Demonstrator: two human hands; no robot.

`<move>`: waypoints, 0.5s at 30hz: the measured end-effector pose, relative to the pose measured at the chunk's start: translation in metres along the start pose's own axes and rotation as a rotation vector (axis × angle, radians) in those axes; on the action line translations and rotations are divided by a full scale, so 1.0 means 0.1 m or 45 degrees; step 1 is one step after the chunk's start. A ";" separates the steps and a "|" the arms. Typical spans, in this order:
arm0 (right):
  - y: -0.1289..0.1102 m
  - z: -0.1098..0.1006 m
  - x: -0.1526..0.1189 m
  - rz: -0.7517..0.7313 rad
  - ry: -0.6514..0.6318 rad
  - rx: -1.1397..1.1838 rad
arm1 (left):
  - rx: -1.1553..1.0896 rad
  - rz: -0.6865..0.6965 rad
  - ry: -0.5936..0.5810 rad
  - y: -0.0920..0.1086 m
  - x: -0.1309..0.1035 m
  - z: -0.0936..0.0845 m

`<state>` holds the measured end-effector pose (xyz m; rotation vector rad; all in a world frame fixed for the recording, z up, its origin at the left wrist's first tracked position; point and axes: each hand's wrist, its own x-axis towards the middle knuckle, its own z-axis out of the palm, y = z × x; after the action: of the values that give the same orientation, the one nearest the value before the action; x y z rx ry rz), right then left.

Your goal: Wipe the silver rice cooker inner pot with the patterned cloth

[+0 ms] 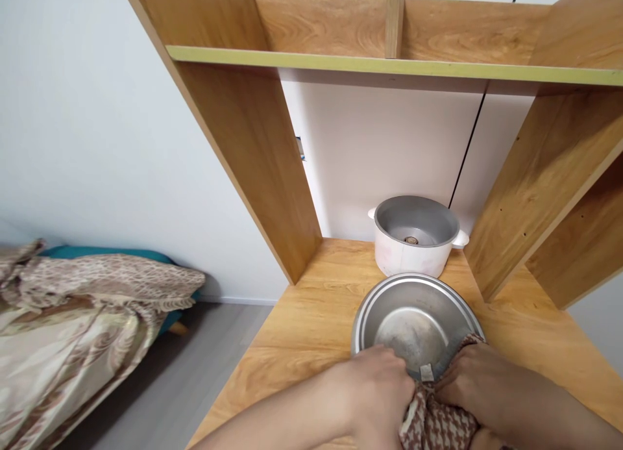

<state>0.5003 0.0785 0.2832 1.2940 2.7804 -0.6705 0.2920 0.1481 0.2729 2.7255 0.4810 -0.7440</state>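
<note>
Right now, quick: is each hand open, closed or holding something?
Left hand: closed at the near rim of the metal pot; exactly what it grips is hidden.
Right hand: closed on the patterned cloth.

The metal inner pot [411,326], dull silver with a broad flanged rim and a darkly stained bottom, sits open side up, in from the left edge of the tabletop [272,359] and well forward of its back edge. A brown-and-white houndstooth cloth [440,427] with grey edging and a small white label [426,372] is bunched over the pot's near side.
</note>
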 end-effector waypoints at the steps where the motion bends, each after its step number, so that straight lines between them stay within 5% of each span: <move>1: 0.00 -0.01 0.00 -0.004 0.013 0.028 | -0.003 0.000 -0.006 -0.01 0.01 0.01; 15: 0.12 -0.04 -0.01 -0.082 -0.064 -0.065 | 0.043 -0.018 0.019 0.02 -0.07 -0.03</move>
<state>0.5105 0.0858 0.2826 1.1675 2.7901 -0.6213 0.2888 0.1455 0.2797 2.7636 0.4958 -0.7418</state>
